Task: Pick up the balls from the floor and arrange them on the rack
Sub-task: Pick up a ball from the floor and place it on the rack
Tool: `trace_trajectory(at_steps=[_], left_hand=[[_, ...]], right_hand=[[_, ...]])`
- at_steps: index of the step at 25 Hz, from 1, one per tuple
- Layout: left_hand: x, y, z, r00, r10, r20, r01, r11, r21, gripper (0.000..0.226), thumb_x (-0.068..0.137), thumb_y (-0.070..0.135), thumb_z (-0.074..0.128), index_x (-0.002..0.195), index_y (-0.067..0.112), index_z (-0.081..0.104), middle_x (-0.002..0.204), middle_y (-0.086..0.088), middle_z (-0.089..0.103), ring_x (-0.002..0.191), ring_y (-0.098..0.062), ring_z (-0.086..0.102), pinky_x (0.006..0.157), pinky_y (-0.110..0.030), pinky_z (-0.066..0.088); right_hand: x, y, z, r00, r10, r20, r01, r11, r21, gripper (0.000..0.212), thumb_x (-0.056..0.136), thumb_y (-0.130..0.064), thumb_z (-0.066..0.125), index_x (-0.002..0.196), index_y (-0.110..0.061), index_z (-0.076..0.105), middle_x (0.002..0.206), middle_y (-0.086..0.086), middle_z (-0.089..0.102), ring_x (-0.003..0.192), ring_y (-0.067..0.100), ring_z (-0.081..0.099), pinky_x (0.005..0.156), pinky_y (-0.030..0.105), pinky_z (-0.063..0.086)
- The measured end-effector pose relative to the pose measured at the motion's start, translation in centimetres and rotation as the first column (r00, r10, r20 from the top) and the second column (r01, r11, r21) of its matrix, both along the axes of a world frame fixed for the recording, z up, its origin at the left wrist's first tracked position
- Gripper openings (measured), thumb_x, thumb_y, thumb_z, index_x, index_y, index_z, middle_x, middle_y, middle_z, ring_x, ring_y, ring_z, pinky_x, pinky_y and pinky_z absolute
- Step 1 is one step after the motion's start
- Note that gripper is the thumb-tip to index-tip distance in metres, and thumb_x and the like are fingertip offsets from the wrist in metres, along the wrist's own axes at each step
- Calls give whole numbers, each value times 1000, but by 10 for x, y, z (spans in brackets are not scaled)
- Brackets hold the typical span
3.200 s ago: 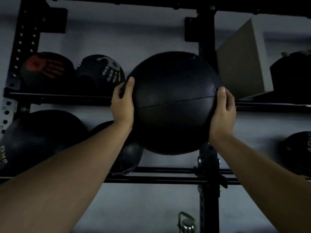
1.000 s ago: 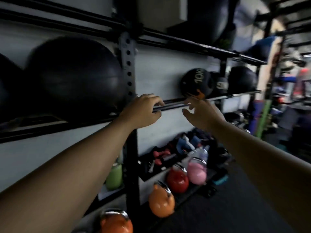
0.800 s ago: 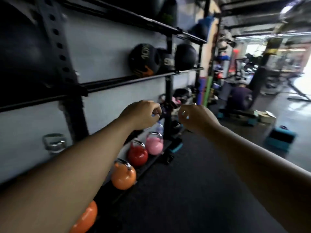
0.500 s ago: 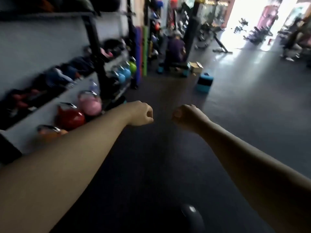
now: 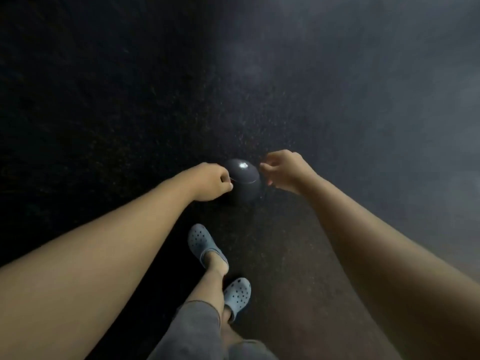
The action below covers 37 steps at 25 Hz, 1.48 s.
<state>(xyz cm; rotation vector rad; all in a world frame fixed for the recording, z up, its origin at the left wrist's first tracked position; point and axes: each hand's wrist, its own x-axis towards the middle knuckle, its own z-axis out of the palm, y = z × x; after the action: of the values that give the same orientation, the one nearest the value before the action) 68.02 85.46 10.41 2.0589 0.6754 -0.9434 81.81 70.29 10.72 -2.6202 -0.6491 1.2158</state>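
A dark ball (image 5: 244, 179) sits on the speckled floor (image 5: 130, 100) just ahead of the pale clogs (image 5: 201, 242), and the left hand (image 5: 209, 181) and right hand (image 5: 281, 170), loosely curled and empty, flank it, seemingly readying a two-sided lift, with nothing in the way.

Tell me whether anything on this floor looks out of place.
One dark ball sits alone on the dark floor rather than on a rack, ahead of the blue clogs. The left hand and right hand flank it, neither clearly gripping.
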Motion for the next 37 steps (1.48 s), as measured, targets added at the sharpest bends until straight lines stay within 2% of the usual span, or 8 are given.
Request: trace_trajectory(at_steps=[7,12,15,18,20,22,29,37], left_hand=[[-15,-25,-221,865,470,-175,-489,868,-83,18,104,35,59,89,34,67,103,2,77,94,-20,72,86,-39,57],[-8,-58,-341,724,651,-228,-671,741,-16,22,102,38,63,122,27,66,126,-1,70,111,-23,68,88,-38,53],[19,-63,-390,541,811,-225,-832,554,-5,53,102,43,61,150,22,51,146,-7,59,130,-29,61,109,-47,53],[52,-54,-430,240,960,-142,-969,246,25,64,105,58,47,158,23,40,158,-7,50,138,-30,54,115,-54,48],[72,-44,-449,92,992,-86,-996,93,10,68,103,69,41,156,27,44,147,3,52,130,-23,53,110,-48,46],[85,-34,-463,56,995,-85,-998,53,-43,70,98,75,46,151,29,51,133,10,52,122,-17,51,108,-43,43],[88,-12,-497,-21,952,-304,-987,-68,-146,105,63,86,66,155,35,55,161,-3,56,147,-34,53,124,-58,36],[67,-18,-431,-99,942,-320,-958,-177,-224,89,64,77,71,142,34,69,145,-5,70,134,-35,63,119,-54,44]], right_hand=[[26,-33,-215,957,-253,-145,239,965,-107,33,106,-29,56,124,-7,72,117,19,77,111,41,73,100,55,57],[49,-36,-347,886,-420,-196,391,904,-171,45,106,-47,49,136,-14,57,128,12,66,118,37,68,104,55,56],[65,-31,-406,818,-518,-249,483,854,-193,60,106,-58,39,149,-16,47,143,16,60,124,37,64,105,56,55],[80,-27,-451,717,-636,-285,607,771,-193,69,104,-67,33,156,-22,41,152,13,53,131,38,58,108,60,51],[89,-22,-471,663,-681,-311,663,727,-179,72,101,-72,35,155,-24,44,155,10,53,134,37,57,112,60,47],[95,-16,-485,621,-696,-360,686,705,-179,76,98,-75,39,154,-24,49,157,8,54,137,37,57,114,61,46],[95,2,-514,383,-752,-537,785,572,-240,78,78,-83,55,138,-36,68,136,6,73,119,34,71,106,60,53],[82,5,-441,472,-738,-481,810,579,-93,75,72,-77,60,130,-30,72,135,4,72,121,31,69,110,53,52]])
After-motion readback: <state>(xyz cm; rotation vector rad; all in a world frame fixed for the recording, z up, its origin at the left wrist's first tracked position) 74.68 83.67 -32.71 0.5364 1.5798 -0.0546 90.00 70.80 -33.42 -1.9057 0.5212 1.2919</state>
